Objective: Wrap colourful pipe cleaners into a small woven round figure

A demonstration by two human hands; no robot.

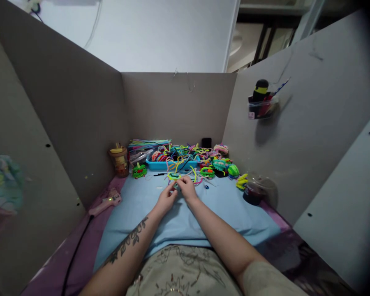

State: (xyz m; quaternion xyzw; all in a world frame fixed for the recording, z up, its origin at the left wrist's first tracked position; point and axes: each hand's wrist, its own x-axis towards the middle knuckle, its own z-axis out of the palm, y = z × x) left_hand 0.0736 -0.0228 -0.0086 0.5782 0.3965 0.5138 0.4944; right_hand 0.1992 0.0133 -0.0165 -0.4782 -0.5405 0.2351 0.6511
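Over the blue cloth (135, 213), my left hand (167, 199) and my right hand (187, 189) meet with fingertips pinched together. Both are closed on a small green and yellow pipe cleaner piece (174, 176), partly hidden by the fingers. Loose pink and yellow pipe cleaners lie just beyond and right of the fingertips. Behind them stands a blue tray (156, 165) heaped with coloured pipe cleaners and finished-looking fuzzy pieces. A green pipe cleaner figure (139, 170) sits left of the tray, and a green and orange one (206, 172) sits to its right.
A pink glue gun (109, 201) with a black cord lies at left. A brown cup (119, 160) stands behind it. Straight pipe cleaners (149, 144) lie at the back. At right are a dark container (253, 193) and a wall-hung holder (260, 107). Grey panels enclose the table.
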